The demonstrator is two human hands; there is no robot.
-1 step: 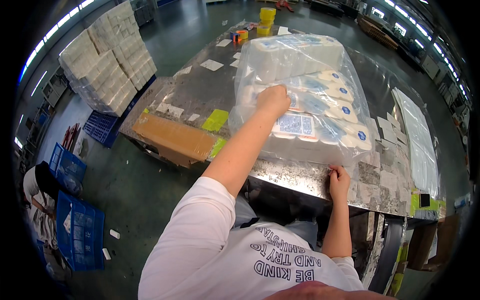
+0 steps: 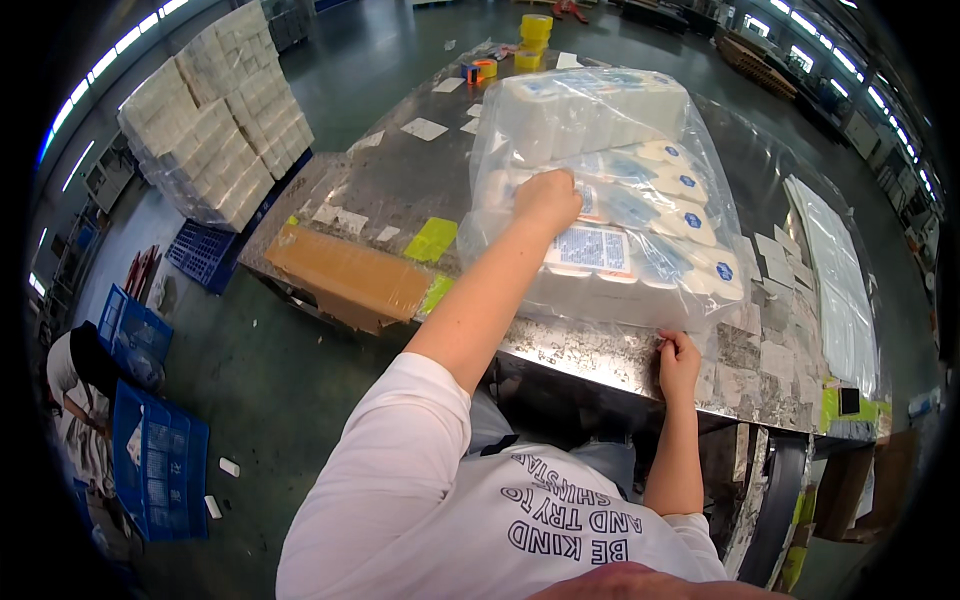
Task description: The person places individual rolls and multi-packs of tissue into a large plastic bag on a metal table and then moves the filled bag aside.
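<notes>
A large clear plastic bag (image 2: 480, 215) lies on the metal-topped table, with several white packs (image 2: 685, 262) inside it, seen through the film. The packs bear blue badges and printed labels. Some lie in slanting rows, and a block of them stands at the far end. My left hand (image 2: 547, 200) is closed on the film over the left part of the packs; its fingertips are hidden. Down at the bag's near right corner, my right hand (image 2: 679, 362) pinches the film edge just above the table's front edge.
Yellow tape rolls (image 2: 534, 35) stand at the table's far end. A brown cardboard piece (image 2: 345, 275) covers its left edge; flat white plastic bags (image 2: 835, 280) lie at right. Wrapped stacks (image 2: 215, 130) rise on a blue pallet. A person (image 2: 72, 375) bends beside blue crates (image 2: 160, 465).
</notes>
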